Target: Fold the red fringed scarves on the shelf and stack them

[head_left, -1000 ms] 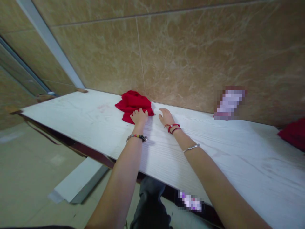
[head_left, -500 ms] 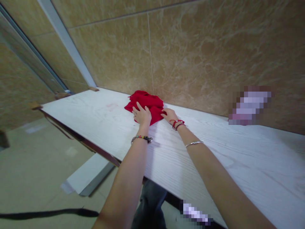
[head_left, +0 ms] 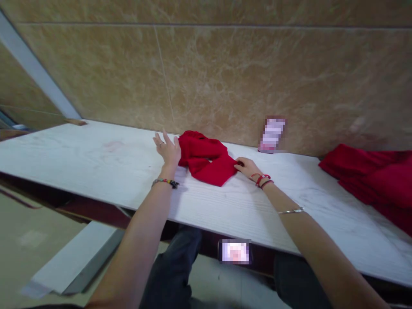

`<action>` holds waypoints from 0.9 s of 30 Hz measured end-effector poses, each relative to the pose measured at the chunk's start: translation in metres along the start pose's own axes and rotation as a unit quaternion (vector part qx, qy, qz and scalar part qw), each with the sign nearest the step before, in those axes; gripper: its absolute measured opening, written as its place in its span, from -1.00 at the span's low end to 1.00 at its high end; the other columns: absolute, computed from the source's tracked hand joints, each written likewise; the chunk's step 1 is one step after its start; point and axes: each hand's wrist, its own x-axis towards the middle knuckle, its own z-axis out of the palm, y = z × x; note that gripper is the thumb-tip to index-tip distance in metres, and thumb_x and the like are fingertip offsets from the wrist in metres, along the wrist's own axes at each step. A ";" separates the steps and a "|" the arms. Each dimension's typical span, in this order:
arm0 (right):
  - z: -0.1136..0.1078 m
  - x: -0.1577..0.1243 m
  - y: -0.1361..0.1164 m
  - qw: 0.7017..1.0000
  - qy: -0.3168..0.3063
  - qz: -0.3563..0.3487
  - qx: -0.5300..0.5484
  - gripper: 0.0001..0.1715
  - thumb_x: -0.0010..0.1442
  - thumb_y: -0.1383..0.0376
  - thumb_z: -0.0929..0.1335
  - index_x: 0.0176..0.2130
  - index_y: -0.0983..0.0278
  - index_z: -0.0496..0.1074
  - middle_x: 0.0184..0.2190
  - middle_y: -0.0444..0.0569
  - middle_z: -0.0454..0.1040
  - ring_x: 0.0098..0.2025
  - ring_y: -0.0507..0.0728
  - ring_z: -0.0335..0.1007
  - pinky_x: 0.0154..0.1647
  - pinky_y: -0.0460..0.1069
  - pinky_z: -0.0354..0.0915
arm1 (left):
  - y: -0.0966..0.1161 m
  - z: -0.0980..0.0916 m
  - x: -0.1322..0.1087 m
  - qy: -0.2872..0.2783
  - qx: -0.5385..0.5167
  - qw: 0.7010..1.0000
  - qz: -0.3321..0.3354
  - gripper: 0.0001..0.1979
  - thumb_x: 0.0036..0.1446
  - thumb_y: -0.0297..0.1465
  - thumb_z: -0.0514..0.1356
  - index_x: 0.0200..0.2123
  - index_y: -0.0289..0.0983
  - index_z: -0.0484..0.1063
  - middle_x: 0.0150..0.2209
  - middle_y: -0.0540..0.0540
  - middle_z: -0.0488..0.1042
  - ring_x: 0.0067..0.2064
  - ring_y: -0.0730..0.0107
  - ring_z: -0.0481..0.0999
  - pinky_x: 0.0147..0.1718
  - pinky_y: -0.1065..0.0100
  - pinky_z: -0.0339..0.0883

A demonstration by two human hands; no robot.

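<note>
A crumpled red cloth [head_left: 210, 169] lies on the white wood-grain table, with a small gap between two of its folds. My right hand [head_left: 247, 166] pinches its right-hand corner between thumb and fingers. At the cloth's left edge my left hand [head_left: 169, 148] stands raised with its fingers spread, the thumb side against the fabric. Whether the cloth is a garment, I cannot tell.
Another red cloth [head_left: 376, 184] is heaped on the table [head_left: 106, 171] at the right. A blurred-out phone-shaped object [head_left: 272, 135] leans on the tiled wall [head_left: 209, 77]. Below the front edge is a lit screen [head_left: 235, 252]; a long white box [head_left: 74, 257] lies on the floor at left.
My right hand has drawn the cloth's corner right and nearer, spreading the fabric. My left hand has come off its top to the left edge. The view has swung right, revealing the second red cloth.
</note>
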 end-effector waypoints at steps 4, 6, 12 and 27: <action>-0.049 -0.070 0.047 0.998 -0.027 0.017 0.058 -0.87 0.05 0.30 0.31 -0.38 0.29 0.44 -0.42 -0.09 0.51 -0.38 0.06 0.38 -0.29 -0.03 0.30 | 0.025 0.005 -0.013 -0.049 -0.039 0.984 0.168 -0.40 0.28 -0.20 -0.14 0.29 -0.40 -0.11 0.31 -0.26 -0.08 0.33 0.22 -0.14 0.25 0.24 -0.13; -0.072 -0.095 0.070 0.996 -0.027 0.048 0.068 -0.86 0.04 0.26 0.31 -0.41 0.27 0.44 -0.46 -0.11 0.50 -0.41 0.07 0.38 -0.32 -0.02 0.31 | 0.039 0.010 -0.024 -0.104 -0.061 0.955 0.270 -0.41 0.26 -0.23 -0.11 0.28 -0.38 -0.06 0.30 -0.25 -0.06 0.33 0.32 -0.14 0.26 0.28 -0.16; -0.114 -0.115 0.110 0.991 0.060 0.115 0.015 -0.79 0.07 0.34 0.23 -0.38 0.25 0.44 -0.35 0.01 0.52 -0.27 0.14 0.40 -0.16 0.06 0.32 | 0.081 0.019 -0.072 -0.349 -0.112 0.818 0.443 -0.34 0.23 -0.16 -0.07 0.31 -0.31 -0.16 0.32 -0.17 -0.05 0.31 0.38 -0.03 0.24 0.34 -0.13; -0.077 -0.084 0.086 0.977 0.082 -0.079 -0.182 -0.46 0.11 0.37 0.26 0.11 0.36 0.29 -0.07 0.19 0.39 0.02 0.27 0.28 0.08 0.21 0.19 | 0.098 0.044 -0.089 -0.263 -0.082 0.867 0.414 -0.41 0.16 -0.34 0.12 0.24 -0.27 0.07 0.11 -0.28 0.21 0.13 0.15 0.28 0.10 0.16 0.17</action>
